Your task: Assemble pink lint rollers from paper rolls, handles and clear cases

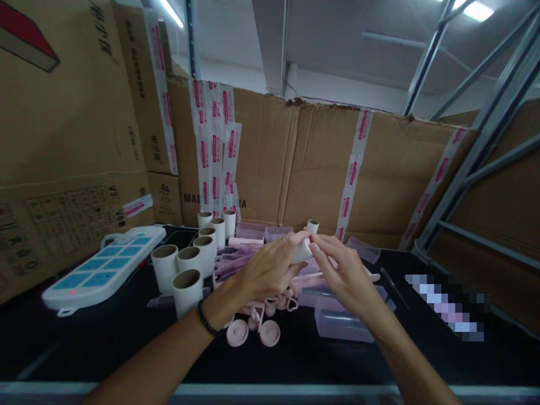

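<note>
A short white tube [301, 252] is held above the middle of the black table. My left hand [268, 270] wraps round it from the left, fingers closed. At the tube's right end, the thumb and fingers of my right hand [343, 270] press together against the rim; whether they pinch a small part there is hidden. Below my hands lie pale pink plastic parts [270, 333], some round discs and some with heart-shaped loops. Translucent purple plastic boxes [343, 323] lie under and beside my right hand. Several open white tubes [188, 292] stand upright left of my left hand.
A white power strip [105, 270] with blue sockets lies at the left. Another white tube [313, 226] stands behind my hands. A thin dark tool [393, 286] lies at the right, near a blurred-out object [445, 306]. Taped cardboard walls [270, 157] enclose the back and left.
</note>
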`<action>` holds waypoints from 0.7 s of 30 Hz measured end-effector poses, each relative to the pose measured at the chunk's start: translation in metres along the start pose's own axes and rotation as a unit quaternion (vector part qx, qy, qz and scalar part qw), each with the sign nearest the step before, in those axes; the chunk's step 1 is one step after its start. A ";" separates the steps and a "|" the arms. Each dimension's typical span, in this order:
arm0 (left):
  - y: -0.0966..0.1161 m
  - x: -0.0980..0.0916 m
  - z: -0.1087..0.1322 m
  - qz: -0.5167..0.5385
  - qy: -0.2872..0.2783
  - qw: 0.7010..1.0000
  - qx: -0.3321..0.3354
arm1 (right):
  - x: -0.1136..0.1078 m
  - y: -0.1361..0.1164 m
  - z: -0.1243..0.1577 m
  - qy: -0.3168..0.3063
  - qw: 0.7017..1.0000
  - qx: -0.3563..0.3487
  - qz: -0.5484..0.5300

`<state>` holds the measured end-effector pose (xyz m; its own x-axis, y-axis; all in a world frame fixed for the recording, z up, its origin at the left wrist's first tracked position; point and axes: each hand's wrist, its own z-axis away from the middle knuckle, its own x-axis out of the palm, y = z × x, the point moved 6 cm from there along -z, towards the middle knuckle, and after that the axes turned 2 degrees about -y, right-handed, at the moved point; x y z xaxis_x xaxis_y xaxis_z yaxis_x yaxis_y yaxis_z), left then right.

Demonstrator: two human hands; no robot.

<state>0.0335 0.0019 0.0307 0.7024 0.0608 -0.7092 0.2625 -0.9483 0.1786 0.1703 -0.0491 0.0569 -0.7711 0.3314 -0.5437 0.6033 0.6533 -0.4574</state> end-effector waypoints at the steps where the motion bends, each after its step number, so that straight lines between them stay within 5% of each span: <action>1: 0.001 0.000 0.000 0.010 0.001 1.000 0.003 | 0.001 0.001 -0.001 0.004 1.000 0.002 0.000; 5: 0.000 -0.006 -0.003 0.096 0.052 0.994 -0.020 | 0.006 0.004 0.003 0.036 0.999 0.013 0.012; 8: -0.016 -0.017 -0.002 0.210 0.168 0.956 -0.117 | 0.007 -0.008 0.025 0.104 0.992 0.011 0.067; 9: -0.024 -0.019 0.000 0.265 0.203 0.930 -0.152 | 0.012 -0.015 0.036 0.109 0.990 0.002 0.085; 15: -0.062 -0.014 0.006 0.552 0.338 0.718 -0.257 | 0.077 -0.039 0.105 -0.123 0.982 -0.033 0.136; 21: -0.067 -0.005 0.011 0.611 0.366 0.622 -0.324 | 0.077 -0.029 0.135 -0.122 0.968 -0.143 0.164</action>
<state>0.0053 0.0620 0.0149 0.6898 -0.2322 0.6858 -0.7196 -0.1157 0.6847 0.1212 -0.1343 -0.0661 -0.4562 0.4045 -0.7927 0.6989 0.7142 -0.0378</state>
